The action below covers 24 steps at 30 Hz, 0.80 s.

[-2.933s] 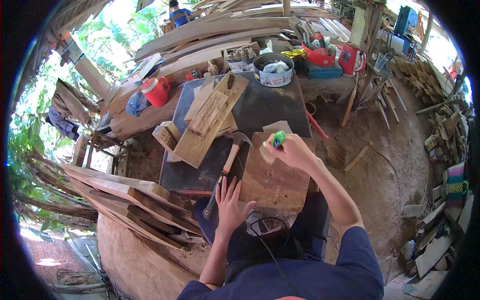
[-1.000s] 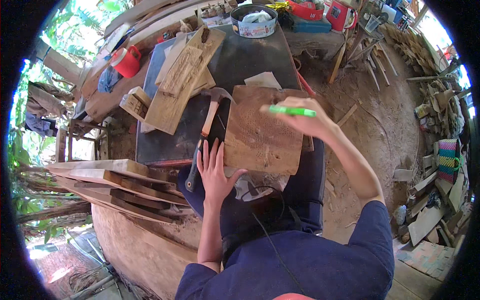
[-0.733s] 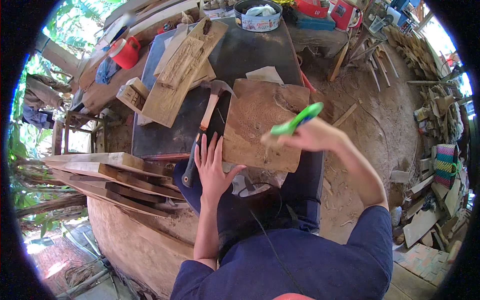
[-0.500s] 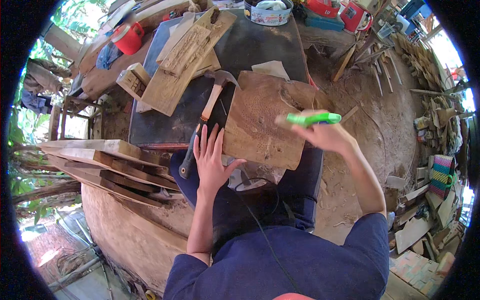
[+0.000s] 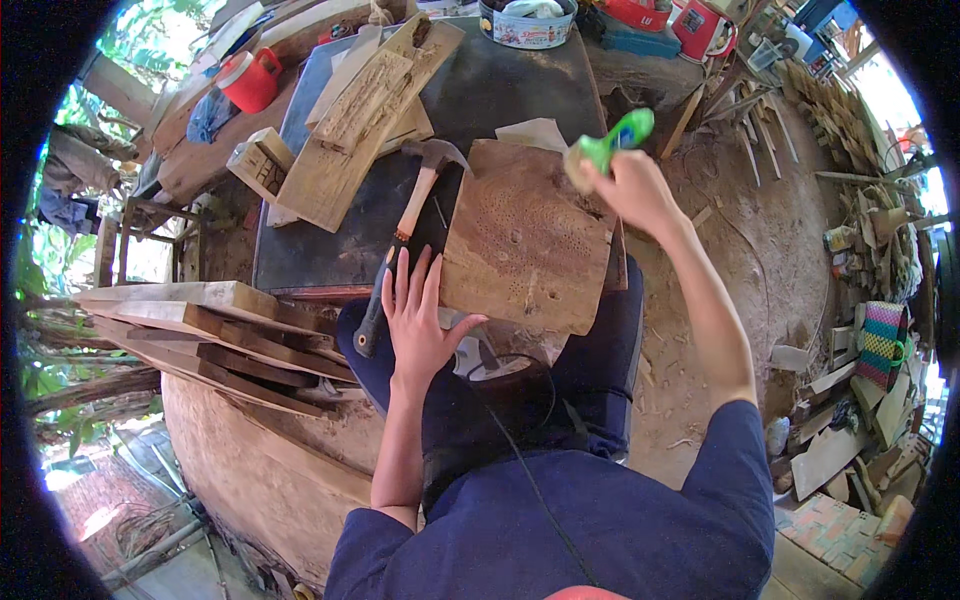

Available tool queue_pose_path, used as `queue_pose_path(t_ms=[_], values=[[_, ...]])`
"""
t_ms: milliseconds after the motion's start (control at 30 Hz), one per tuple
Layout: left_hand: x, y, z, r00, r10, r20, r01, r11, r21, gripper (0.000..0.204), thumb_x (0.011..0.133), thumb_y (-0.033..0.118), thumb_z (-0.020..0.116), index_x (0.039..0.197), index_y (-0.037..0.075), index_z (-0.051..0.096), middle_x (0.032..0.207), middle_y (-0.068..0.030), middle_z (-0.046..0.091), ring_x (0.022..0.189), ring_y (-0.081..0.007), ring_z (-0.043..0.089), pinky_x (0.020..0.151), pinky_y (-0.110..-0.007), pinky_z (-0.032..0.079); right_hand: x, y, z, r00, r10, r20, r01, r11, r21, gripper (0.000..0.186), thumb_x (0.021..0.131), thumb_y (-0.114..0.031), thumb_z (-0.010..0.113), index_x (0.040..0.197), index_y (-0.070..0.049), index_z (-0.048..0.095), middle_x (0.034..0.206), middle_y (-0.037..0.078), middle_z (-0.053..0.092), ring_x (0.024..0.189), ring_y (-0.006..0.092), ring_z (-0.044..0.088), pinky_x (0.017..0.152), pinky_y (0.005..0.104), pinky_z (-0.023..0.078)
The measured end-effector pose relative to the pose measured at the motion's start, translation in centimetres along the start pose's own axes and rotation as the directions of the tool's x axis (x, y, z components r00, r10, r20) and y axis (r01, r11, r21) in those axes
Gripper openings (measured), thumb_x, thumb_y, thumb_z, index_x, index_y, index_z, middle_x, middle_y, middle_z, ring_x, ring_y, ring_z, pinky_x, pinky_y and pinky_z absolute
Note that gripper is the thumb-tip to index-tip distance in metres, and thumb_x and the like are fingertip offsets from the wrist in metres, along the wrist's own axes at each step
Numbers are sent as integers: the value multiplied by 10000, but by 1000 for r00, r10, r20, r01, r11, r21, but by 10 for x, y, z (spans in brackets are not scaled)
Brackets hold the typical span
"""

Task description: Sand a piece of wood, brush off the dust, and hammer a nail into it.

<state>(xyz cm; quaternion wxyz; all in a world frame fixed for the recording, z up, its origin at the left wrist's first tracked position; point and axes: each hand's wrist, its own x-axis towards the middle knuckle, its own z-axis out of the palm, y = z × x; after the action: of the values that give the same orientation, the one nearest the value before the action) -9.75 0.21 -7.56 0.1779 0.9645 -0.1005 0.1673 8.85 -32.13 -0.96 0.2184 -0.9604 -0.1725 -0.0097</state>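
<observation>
A brown wooden slab with small pits in its face lies across my lap and the dark table's front edge. My left hand rests flat with fingers spread at the slab's lower left corner, beside a hammer with a pale wooden handle. My right hand is raised over the slab's upper right corner, closed around a green-handled brush whose bristle end points toward the slab.
A dark table carries a long carved plank, a small wooden block and a round tin. Stacked boards lie at my left. A red jug stands at the back left; scrap wood litters the dirt at right.
My right hand has swung the green brush back and forth over the slab and now lifts it at the upper right corner. My left hand has stayed flat.
</observation>
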Motion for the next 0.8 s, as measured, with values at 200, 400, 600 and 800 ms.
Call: queue_pose_path(t_ms=[200, 400, 600, 800], values=[[-3, -3, 3, 1000, 0, 7, 0, 1000, 21, 989, 808, 665, 739, 1508, 18, 476, 1584, -165, 462, 1553, -384, 276, 1258, -547, 148, 36, -63, 35, 999, -9, 35, -4, 930, 367, 481, 1026, -378, 579, 834, 53, 674, 664, 222, 672, 673, 360, 722, 673, 460, 553], [-1, -3, 3, 1000, 3, 4, -3, 1000, 13, 995, 800, 667, 743, 1504, 17, 477, 1585, -165, 459, 1551, -385, 279, 1258, -547, 149, 58, -23, 30, 985, 147, 86, -167, 937, 307, 477, 1007, -407, 650, 826, 32, 691, 672, 115, 684, 660, 210, 697, 634, 398, 533], [-1, -2, 3, 1000, -2, -3, 1, 999, -34, 1000, 812, 687, 720, 1517, 27, 464, 1588, -158, 457, 1557, -381, 269, 1260, -539, 147, 32, -1, -21, 970, 232, -74, -241, 956, -168, 410, 936, -321, 636, 874, 77, 714, 845, 283, 737, 828, 398, 760, 746, 489, 611], [-2, -3, 6, 1000, 8, -12, -9, 1000, -23, 996, 807, 658, 745, 1518, 22, 462, 1590, -163, 455, 1556, -382, 274, 1257, -542, 157, -40, -67, 43, 944, -318, -92, 290, 928, -234, 304, 1028, -284, 615, 895, -16, 671, 746, 146, 687, 625, 273, 701, 597, 418, 590]])
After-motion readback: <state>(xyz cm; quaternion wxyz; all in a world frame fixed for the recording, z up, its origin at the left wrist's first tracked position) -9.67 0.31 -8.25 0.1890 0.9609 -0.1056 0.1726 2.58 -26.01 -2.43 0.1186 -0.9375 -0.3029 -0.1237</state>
